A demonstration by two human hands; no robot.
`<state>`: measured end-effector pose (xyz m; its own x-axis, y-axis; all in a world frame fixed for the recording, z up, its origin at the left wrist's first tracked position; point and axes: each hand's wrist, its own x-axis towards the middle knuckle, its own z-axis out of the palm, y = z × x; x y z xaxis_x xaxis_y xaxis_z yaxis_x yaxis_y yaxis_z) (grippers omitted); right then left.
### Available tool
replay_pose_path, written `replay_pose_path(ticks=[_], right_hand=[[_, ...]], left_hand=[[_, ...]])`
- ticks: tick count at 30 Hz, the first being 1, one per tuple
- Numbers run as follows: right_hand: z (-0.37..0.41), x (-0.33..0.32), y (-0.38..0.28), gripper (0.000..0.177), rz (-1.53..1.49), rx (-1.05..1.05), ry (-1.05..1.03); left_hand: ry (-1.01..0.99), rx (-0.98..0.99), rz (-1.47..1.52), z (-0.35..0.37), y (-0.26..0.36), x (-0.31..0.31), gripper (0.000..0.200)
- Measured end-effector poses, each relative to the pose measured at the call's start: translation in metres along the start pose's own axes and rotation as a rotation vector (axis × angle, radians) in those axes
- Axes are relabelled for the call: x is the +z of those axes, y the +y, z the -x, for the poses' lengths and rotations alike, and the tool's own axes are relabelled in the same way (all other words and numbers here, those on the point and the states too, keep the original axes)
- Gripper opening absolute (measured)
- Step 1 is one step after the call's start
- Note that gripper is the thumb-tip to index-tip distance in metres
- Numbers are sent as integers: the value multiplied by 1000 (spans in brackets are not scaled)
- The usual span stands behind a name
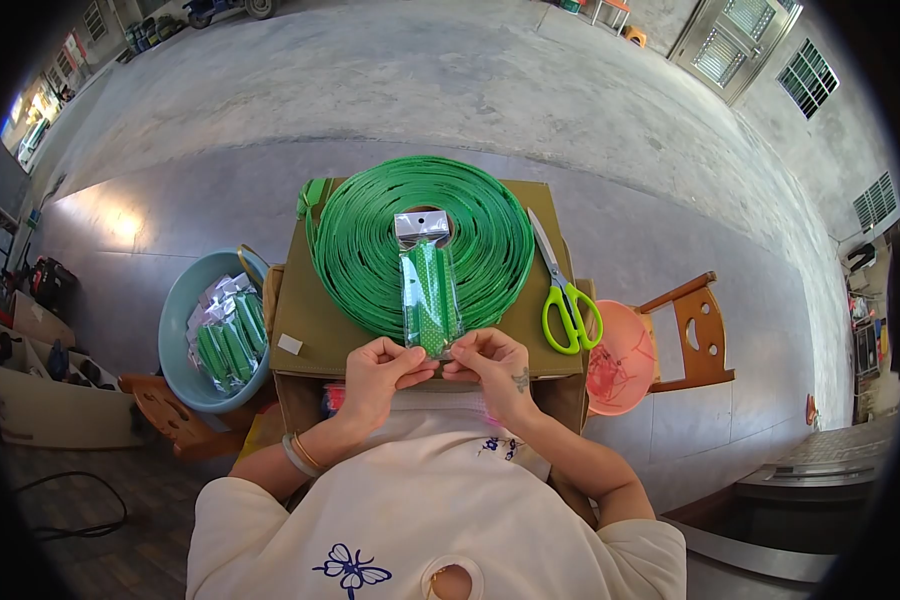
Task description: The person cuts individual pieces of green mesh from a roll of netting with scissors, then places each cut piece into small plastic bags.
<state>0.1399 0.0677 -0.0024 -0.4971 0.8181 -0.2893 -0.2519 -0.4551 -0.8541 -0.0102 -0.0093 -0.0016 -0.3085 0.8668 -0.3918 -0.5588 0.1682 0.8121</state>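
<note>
A clear plastic packet (428, 290) with a silvery header and folded green dotted ribbon inside lies over a large flat coil of green ribbon (350, 250). My left hand (378, 378) pinches the packet's lower left corner. At its lower right corner, my right hand (492, 372) also has thumb and finger closed on it. The coil rests on an olive-brown box top (305, 300). To the right of the coil lie scissors (565, 300) with lime green handles, their blades pointing away from me.
At the left, a light blue basin (177, 345) holds several similar green packets (232, 345). A pink basin (622, 385) with thin reddish strips sits at the right, beside a wooden chair (695, 335). Another wooden chair (175, 415) stands at the left. A small white piece (289, 344) lies on the box.
</note>
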Motion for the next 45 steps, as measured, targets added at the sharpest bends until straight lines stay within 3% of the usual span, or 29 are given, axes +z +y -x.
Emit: replay_pose_path(ticks=[11, 14, 16, 22, 25, 28, 33, 37, 39, 41, 43, 45], right_hand=[[-10, 4, -5, 15, -103, 32, 44], [-10, 8, -10, 21, 72, -71, -6], [-9, 9, -14, 24, -19, -128, -26], [-5, 12, -27, 25, 84, -314, -19], [-1, 16, -31, 23, 258, -336, -6], [-4, 17, -23, 20, 234, -324, -45], [-11, 18, -35, 11, 56, -366, -2], [-17, -8, -54, 13, 130, -472, 85], [-20, -25, -64, 14, 168, -485, 142], [-25, -43, -70, 14, 242, -527, 213], [-32, -62, -70, 11, 361, -584, 291], [-36, -73, -73, 10, 581, -634, 386]], left_hand=[[-21, 192, -140, 2, -1, 2, 12], [-73, 319, -254, 5, -4, 3, 10], [-113, 395, -284, 6, -1, 5, 8], [-143, 259, -1, 5, 27, 16, 38], [-242, 197, -63, -2, 32, 12, 33], [-289, 232, -525, -3, 35, 6, 26], [-76, 352, -316, -14, 65, -31, 21], [334, 451, -361, -26, 105, -123, 26], [511, 417, -386, -26, 103, -189, 29], [557, 110, -419, -15, 91, -252, 38], [747, -212, -946, -20, 65, -335, 45], [814, -61, -1359, -16, 64, -331, 39]])
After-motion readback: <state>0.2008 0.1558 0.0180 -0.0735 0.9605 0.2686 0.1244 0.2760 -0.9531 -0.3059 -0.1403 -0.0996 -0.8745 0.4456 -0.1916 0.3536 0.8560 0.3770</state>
